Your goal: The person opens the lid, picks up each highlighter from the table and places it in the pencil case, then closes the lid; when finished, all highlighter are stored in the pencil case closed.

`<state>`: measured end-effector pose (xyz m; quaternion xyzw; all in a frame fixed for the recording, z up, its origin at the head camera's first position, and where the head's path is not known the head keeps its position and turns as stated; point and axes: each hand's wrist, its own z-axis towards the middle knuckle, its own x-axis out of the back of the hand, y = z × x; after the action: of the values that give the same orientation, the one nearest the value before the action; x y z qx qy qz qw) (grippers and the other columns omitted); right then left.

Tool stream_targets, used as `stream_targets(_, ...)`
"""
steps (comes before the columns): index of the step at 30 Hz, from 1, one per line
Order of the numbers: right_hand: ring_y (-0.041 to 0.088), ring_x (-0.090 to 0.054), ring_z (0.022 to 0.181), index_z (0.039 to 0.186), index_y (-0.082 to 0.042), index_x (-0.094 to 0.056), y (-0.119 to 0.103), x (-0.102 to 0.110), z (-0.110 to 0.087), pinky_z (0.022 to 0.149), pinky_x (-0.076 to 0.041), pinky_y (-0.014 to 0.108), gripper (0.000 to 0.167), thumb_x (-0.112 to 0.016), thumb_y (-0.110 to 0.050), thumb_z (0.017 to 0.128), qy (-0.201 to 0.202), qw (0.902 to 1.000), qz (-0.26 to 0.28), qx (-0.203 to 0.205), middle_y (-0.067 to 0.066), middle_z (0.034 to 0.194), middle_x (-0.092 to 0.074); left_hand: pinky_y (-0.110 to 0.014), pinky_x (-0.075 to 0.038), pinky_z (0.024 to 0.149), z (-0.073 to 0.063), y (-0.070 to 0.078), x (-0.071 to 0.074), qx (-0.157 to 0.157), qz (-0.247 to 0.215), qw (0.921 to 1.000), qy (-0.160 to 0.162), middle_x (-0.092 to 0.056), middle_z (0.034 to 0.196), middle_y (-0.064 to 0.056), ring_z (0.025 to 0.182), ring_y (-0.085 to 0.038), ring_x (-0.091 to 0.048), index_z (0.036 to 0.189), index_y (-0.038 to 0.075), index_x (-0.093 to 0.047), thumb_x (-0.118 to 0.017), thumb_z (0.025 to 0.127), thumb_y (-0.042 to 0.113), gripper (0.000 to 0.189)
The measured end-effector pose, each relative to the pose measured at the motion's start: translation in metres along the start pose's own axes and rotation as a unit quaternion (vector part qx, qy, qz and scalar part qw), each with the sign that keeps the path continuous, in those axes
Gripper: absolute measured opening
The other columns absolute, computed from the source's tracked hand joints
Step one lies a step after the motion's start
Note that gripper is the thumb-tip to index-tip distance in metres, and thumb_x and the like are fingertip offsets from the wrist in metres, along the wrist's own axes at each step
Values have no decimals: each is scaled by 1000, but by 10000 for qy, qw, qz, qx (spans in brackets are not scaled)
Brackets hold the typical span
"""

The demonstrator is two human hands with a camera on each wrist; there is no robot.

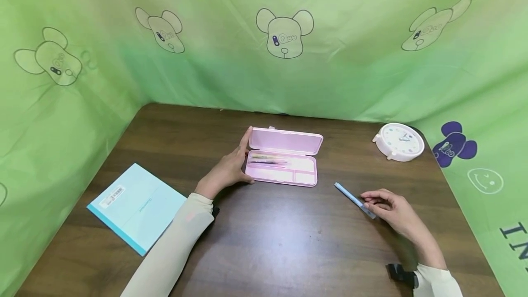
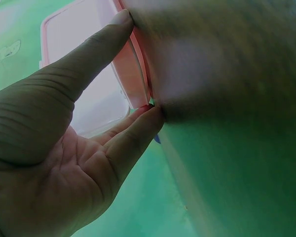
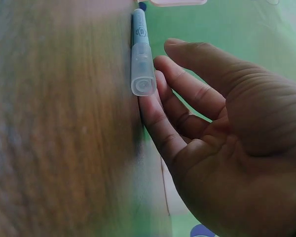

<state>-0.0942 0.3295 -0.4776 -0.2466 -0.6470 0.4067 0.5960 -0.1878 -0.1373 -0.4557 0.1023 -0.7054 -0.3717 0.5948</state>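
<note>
In the head view, a pink pencil case (image 1: 284, 182) lies with its lid (image 1: 286, 141) raised and several pens (image 1: 266, 159) in its long left compartment. My left hand (image 1: 226, 173) holds the case's left end, thumb at the front corner and fingers reaching up by the lid. Its thumb and fingers also span the case end in the left wrist view. A light blue capped pen (image 1: 348, 193) lies diagonally on the table at right. My right hand (image 1: 392, 210) is beside it, fingers loosely bent; in the right wrist view, fingertips are beside the clear cap (image 3: 143, 69), thumb apart.
A light blue notebook (image 1: 142, 205) lies at the left, partly under my left forearm. At the back right corner is a white round clock (image 1: 399, 142). Green printed cloth (image 1: 214, 72) hangs around the brown wooden table (image 1: 264, 242).
</note>
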Motion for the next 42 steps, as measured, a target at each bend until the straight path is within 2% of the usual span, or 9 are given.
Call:
stream_targets(4,-3,-66,92,118,10,-74,-1,0,-2,76,-56,14,21,-75,7,98,-11,10000,5,60,-3,107,-72,-59,-50,107,4,-8,-5,-119,-13,9999,62,-57,149,-31,130,-42,-62,170,33,23,-102,75,10,159)
stream_targets(10,-3,-66,92,117,11,-74,-1,0,-2,76,-56,15,20,-75,8,97,-16,9999,106,110,-4,106,-72,-59,-51,104,8,-13,-7,-145,-42,9999,68,-57,148,-31,128,-42,-63,170,34,24,-103,75,12,161)
stream_targets(14,-2,-66,91,116,13,-73,0,-1,-1,75,-56,15,21,-76,11,95,-7,9996,184,208,-4,106,-71,-59,-50,107,3,-4,-2,-148,-9,9999,46,-57,148,-32,129,-43,-63,170,32,23,-102,76,10,158)
stream_targets(18,-1,-66,89,114,13,-73,0,-2,0,74,-56,15,22,-76,14,93,-3,9995,145,280,-2,103,-70,-58,-48,111,-2,7,3,-3,2,10000,-62,-56,151,-32,132,-43,-61,171,24,21,-100,78,7,154)
stream_targets(26,-4,-62,85,107,6,-77,-6,-7,2,72,-54,14,15,-77,13,93,157,9984,-538,116,7,95,-68,-57,-47,112,-1,9,3,110,87,9999,-102,-54,154,-30,134,-42,-60,171,22,20,-100,78,8,152)
stream_targets(27,-4,-61,84,106,6,-77,-6,-7,1,72,-54,14,15,-77,12,93,160,9981,-583,72,8,95,-68,-58,-47,112,1,2,-1,74,60,9999,-64,-54,154,-30,133,-42,-61,171,26,22,-101,77,9,155)
stream_targets(31,-4,-61,84,107,5,-77,-7,-8,1,71,-54,15,15,-77,11,93,166,9976,-666,10,12,95,-69,-58,-47,112,1,2,-1,99,64,9999,-63,-53,155,-30,134,-42,-60,170,27,22,-101,78,9,155)
stream_targets(35,-4,-61,83,105,5,-77,-8,-9,1,71,-54,15,15,-77,12,92,214,9972,-714,66,11,93,-69,-58,-47,112,-1,7,2,103,30,9999,-89,-53,154,-31,134,-43,-60,171,24,20,-100,78,7,152)
stream_targets(42,-4,-60,78,102,1,-78,-12,-11,2,67,-52,15,16,-79,11,90,414,9934,-1062,120,2,93,-69,-58,-51,106,4,-7,-4,-140,57,9998,90,-58,147,-32,126,-43,-64,170,33,23,-103,75,11,159)
